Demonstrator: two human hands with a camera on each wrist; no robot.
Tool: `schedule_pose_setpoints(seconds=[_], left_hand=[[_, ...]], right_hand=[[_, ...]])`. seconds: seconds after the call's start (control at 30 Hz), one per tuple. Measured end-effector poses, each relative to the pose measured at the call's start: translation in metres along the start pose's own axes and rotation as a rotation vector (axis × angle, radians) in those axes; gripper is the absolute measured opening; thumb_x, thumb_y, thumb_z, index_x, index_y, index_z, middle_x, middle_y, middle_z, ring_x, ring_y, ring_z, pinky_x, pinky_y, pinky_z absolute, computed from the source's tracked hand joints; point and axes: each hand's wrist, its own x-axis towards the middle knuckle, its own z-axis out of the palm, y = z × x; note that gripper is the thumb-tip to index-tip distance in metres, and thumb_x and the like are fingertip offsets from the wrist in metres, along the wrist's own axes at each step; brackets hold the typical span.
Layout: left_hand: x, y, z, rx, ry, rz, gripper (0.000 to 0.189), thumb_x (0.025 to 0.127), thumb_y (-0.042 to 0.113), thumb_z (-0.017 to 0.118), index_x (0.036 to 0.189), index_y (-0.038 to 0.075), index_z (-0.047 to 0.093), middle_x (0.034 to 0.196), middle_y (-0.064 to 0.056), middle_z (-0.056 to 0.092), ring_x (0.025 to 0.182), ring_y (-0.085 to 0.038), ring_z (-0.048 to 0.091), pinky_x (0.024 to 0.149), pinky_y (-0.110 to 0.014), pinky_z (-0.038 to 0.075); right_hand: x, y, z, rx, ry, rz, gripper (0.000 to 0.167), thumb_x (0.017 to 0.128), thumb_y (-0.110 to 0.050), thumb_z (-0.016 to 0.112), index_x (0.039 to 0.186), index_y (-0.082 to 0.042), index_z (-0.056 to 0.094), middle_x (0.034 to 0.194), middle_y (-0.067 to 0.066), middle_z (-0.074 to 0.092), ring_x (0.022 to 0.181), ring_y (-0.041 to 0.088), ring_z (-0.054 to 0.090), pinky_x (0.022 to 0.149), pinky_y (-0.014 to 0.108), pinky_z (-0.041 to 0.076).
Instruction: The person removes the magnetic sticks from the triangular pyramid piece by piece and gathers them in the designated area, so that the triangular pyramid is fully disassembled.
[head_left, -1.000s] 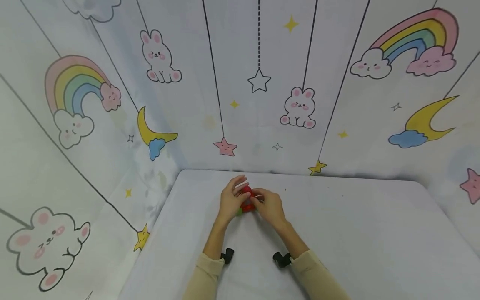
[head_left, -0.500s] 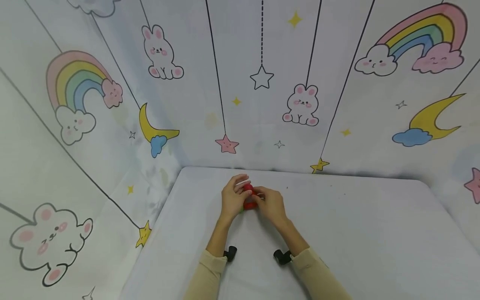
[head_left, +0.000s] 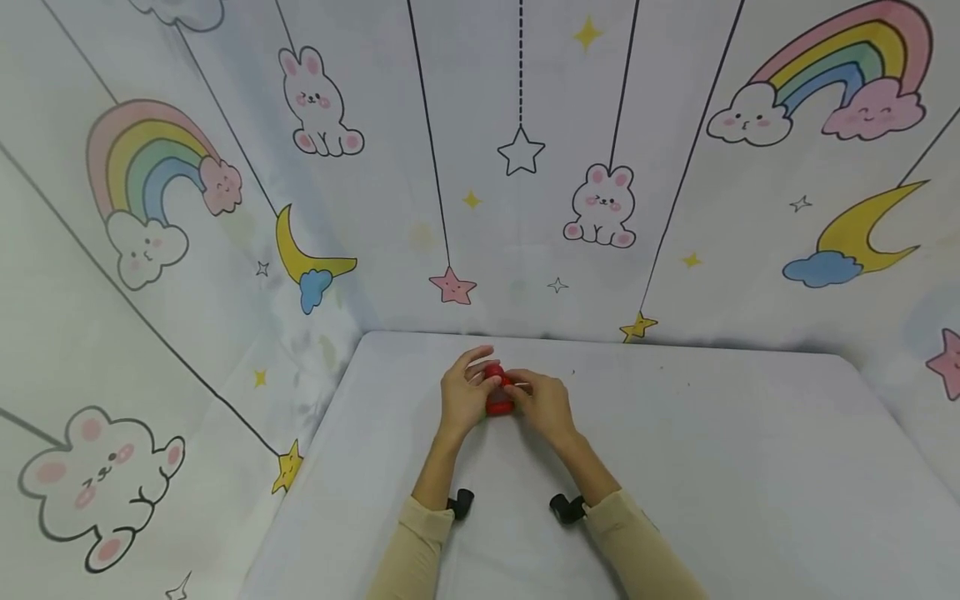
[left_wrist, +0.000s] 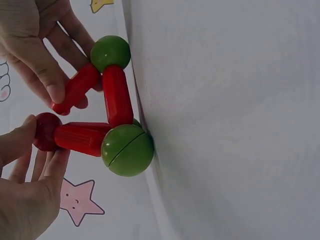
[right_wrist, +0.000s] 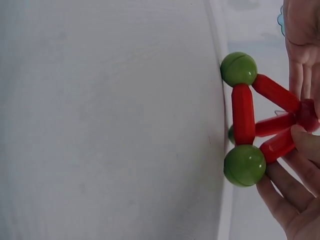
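Observation:
Both hands hold a ball-and-stick building toy, a frame of red rods and green balls topped by a red ball (right_wrist: 307, 116). In the left wrist view, my left hand (head_left: 461, 402) pinches the red ball, from which a red rod (left_wrist: 82, 138) runs to a large green ball (left_wrist: 127, 150). Between thumb and fingers, my right hand (head_left: 546, 408) pinches another rod (left_wrist: 77, 89), joined to a green ball (left_wrist: 110, 53). That rod's upper end lies close to the red ball; fingers cover whether they touch. The right wrist view shows a base rod (right_wrist: 243, 114) linking two green balls. A third green ball (right_wrist: 231, 134) is mostly hidden.
The toy's base is at the white-covered table (head_left: 720, 467), towards its far edge. Behind rises a cloth backdrop (head_left: 517, 233) printed with rabbits, stars, moons and rainbows. Black wrist cameras (head_left: 461, 504) sit on both forearms.
Both hands stay on the toy at nearly the same spot. In the head view, the green ball by the left hand has become mostly hidden as the toy turned slightly.

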Motion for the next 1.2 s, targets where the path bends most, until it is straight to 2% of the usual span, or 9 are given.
schedule_pose_setpoints(seconds=[0.23,0.3,0.5,0.67,0.83,1.0,1.2], left_hand=[[0.002,0.001,-0.012,-0.034,0.04,-0.036,0.053,0.089,-0.012,0.073,0.135,0.014,0.068,0.135,-0.009,0.066,0.119,-0.026,0.069,0.095,-0.03,0.057],[0.001,0.002,-0.015,-0.042,0.045,-0.052,0.052,0.091,-0.012,0.072,0.136,0.015,0.067,0.135,-0.011,0.066,0.12,-0.027,0.069,0.094,-0.03,0.057],[0.002,0.001,-0.021,-0.038,0.07,-0.1,0.05,0.096,-0.007,0.068,0.14,0.017,0.063,0.143,-0.012,0.059,0.122,-0.026,0.068,0.095,-0.029,0.056],[0.003,0.001,-0.023,-0.06,0.092,-0.142,0.05,0.097,-0.005,0.068,0.141,0.018,0.062,0.139,-0.01,0.063,0.122,-0.025,0.068,0.095,-0.029,0.056],[0.002,0.0,-0.025,-0.089,0.098,-0.141,0.054,0.097,-0.005,0.069,0.145,0.017,0.058,0.145,-0.007,0.059,0.124,-0.026,0.067,0.096,-0.029,0.056],[0.003,-0.002,-0.027,-0.136,0.121,-0.147,0.066,0.094,-0.009,0.07,0.152,0.018,0.05,0.145,-0.01,0.059,0.126,-0.03,0.066,0.095,-0.029,0.056],[0.004,0.0,-0.032,-0.172,0.141,-0.164,0.063,0.096,-0.008,0.067,0.152,0.013,0.048,0.146,-0.014,0.058,0.127,-0.034,0.064,0.097,-0.03,0.055]], right_hand=[[0.0,0.0,-0.006,0.039,-0.017,0.087,0.024,0.094,-0.012,0.078,0.118,-0.012,0.077,0.11,0.009,0.078,0.097,0.027,0.077,0.082,0.044,0.062],[-0.001,-0.002,-0.008,0.055,-0.015,0.104,0.023,0.094,-0.011,0.078,0.118,-0.012,0.076,0.11,0.009,0.078,0.096,0.027,0.077,0.082,0.044,0.062],[-0.003,-0.001,-0.015,0.069,0.004,0.149,0.021,0.095,-0.011,0.077,0.115,-0.012,0.073,0.108,0.006,0.078,0.095,0.025,0.077,0.082,0.042,0.062],[-0.004,0.0,-0.021,0.059,0.027,0.162,0.017,0.094,-0.014,0.079,0.11,-0.012,0.074,0.102,0.003,0.078,0.09,0.022,0.077,0.078,0.042,0.063],[-0.004,0.003,-0.026,0.039,0.031,0.178,0.017,0.092,-0.018,0.08,0.106,-0.012,0.075,0.097,0.003,0.078,0.086,0.021,0.077,0.075,0.041,0.062],[-0.004,0.005,-0.032,0.009,0.034,0.187,0.017,0.09,-0.019,0.081,0.102,-0.01,0.075,0.093,0.004,0.078,0.084,0.02,0.076,0.073,0.04,0.061],[-0.002,0.008,-0.038,-0.02,0.033,0.203,0.013,0.088,-0.018,0.081,0.097,-0.011,0.075,0.087,0.002,0.076,0.08,0.018,0.073,0.072,0.039,0.058]])
